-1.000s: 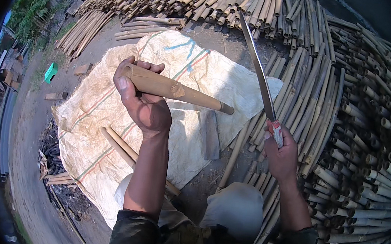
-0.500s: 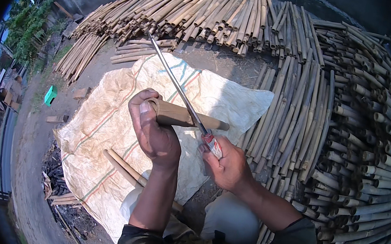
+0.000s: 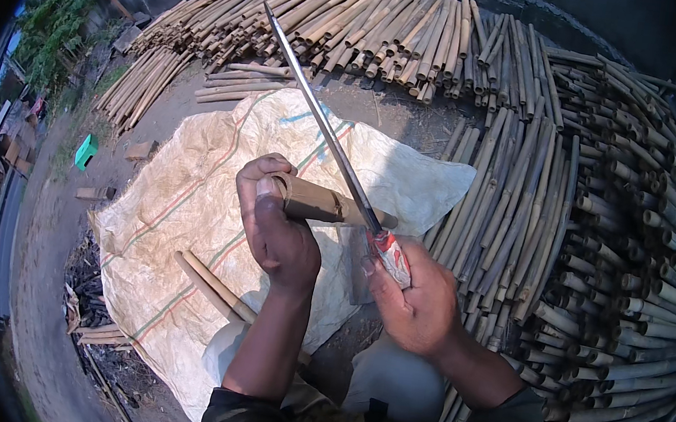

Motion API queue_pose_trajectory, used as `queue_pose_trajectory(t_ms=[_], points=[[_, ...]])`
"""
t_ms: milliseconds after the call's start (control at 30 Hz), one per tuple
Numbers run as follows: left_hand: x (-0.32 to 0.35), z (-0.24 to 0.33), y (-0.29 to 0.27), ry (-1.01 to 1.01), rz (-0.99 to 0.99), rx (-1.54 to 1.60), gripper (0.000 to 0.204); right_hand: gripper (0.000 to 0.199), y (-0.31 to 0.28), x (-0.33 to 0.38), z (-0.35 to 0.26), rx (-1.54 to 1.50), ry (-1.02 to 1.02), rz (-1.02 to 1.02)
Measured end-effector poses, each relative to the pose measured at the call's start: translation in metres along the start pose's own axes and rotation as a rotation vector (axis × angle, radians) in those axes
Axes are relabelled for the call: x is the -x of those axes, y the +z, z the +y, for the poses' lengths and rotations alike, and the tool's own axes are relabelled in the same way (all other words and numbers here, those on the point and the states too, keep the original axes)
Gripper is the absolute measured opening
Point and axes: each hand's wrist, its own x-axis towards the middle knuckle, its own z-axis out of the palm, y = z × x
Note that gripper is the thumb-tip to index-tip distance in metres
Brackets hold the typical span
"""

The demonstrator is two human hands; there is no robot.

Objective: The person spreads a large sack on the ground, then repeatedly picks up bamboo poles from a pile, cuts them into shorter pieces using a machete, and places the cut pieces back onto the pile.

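My left hand [image 3: 280, 222] is wrapped round the near-left end of a short bamboo pole [image 3: 318, 203], thumb pressed by its cut opening. The pole points off to the right, over the sheet. In my right hand [image 3: 418, 298] is a long knife [image 3: 320, 118], gripped by its red-and-white wrapped handle. The narrow blade slants up and to the left, crossing above the pole; whether it touches the bamboo I cannot tell. Two bamboo pieces [image 3: 215, 284] lie beside my left forearm on a pale woven sheet [image 3: 181, 183].
Stacked bamboo poles [image 3: 426, 40] run along the far wall, with more poles [image 3: 517, 199] and a dark pile of cut ends [image 3: 643, 265] at the right. A green plastic stool [image 3: 86, 151] and bricks [image 3: 95, 193] sit on the left. Charred scraps [image 3: 93, 282] border the sheet.
The knife has lifted, its tip now higher against the far stack, and my right hand has shifted right and slightly down. My left hand and the pole have moved slightly right.
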Motion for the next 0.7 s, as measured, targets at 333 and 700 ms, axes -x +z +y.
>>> queue_pose_trajectory(t_ms=[333, 700], points=[[0.009, -0.006, 0.001, 0.077, -0.052, -0.03, 0.028, 0.019, 0.005, 0.007, -0.002, 0.033, 0.09, 0.033], [0.002, -0.006, -0.009, 0.06, -0.004, 0.013, 0.024, 0.03, 0.0, 0.003, 0.029, 0.103, 0.474, -0.137]])
